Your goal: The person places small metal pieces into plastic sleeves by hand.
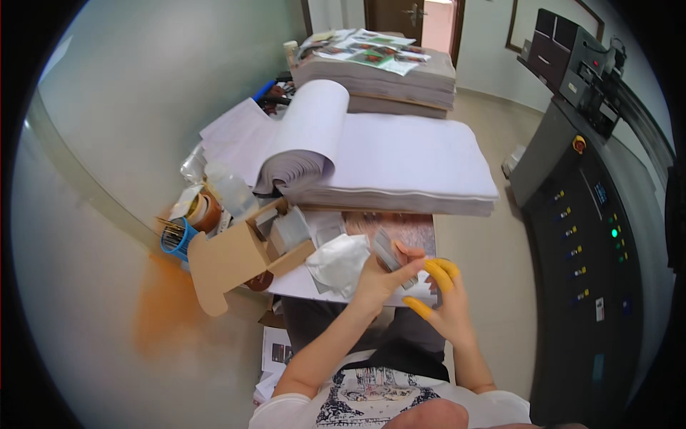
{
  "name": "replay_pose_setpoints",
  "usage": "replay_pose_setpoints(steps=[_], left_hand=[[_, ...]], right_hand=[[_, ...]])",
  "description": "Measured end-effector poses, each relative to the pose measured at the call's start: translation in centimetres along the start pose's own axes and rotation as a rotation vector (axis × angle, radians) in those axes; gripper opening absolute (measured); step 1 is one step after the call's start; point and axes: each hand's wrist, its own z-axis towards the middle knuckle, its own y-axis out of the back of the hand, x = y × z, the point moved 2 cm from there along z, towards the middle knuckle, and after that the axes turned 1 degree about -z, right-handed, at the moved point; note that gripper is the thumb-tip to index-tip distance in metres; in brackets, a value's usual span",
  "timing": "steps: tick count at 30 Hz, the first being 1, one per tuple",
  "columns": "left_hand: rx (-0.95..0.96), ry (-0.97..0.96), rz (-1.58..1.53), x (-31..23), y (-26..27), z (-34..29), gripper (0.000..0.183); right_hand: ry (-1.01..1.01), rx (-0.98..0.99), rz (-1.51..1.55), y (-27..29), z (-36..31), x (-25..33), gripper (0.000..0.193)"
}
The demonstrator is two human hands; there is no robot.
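Note:
My left hand [382, 280] is closed around a small, thin greyish stack [386, 252] that looks like flat cards or sleeves; its exact kind cannot be made out. Yellow covers sit on the fingertips and thumb of my right hand [449, 304]. Its thumb and fingers are spread apart with nothing seen between them, and the upper fingers are close to the left hand's fingertips. Beside my left hand lies a crumpled white plastic bag [339, 263]. An opened cardboard box [232, 259] stands further left, with clear plastic packets [290, 229] inside.
Large white paper sheets [421, 154] are stacked ahead, some curled into a roll [304, 136]. Another paper pile [379, 79] stands behind. A blue cup [176, 239] of thin tools and tape rolls [204, 211] are at left. A dark machine [586, 236] stands at right.

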Motion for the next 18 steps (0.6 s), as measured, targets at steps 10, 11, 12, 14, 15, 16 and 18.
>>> replay_pose_setpoints(steps=[10,11,12,14,15,16,18], left_hand=[[0.005,0.038,-0.072,1.7,-1.0,-1.5,0.033],[0.008,0.034,-0.073,1.9,-0.8,-1.6,0.033],[0.061,-0.007,-0.009,1.8,-0.7,-1.8,0.041],[0.116,-0.045,0.053,1.3,-0.1,-1.8,0.049],[0.152,-0.106,0.069,0.1,0.2,-1.4,0.063],[0.184,-0.169,0.084,-1.0,0.4,-1.2,0.077],[0.271,-0.193,0.225,-3.9,0.4,-0.4,0.077]], right_hand=[[0.295,-0.305,-0.175,-2.6,-0.1,-1.1,0.037],[0.300,-0.306,-0.177,-2.5,-0.2,-1.1,0.037],[0.270,-0.344,-0.114,-2.3,-0.3,-1.2,0.034],[0.237,-0.383,-0.054,-1.9,-0.4,-1.1,0.031],[0.187,-0.392,0.021,-1.6,-0.4,-0.8,0.029],[0.137,-0.398,0.097,-1.3,-0.4,-0.7,0.026],[0.078,-0.346,0.234,-1.1,-0.4,-1.3,0.025]])
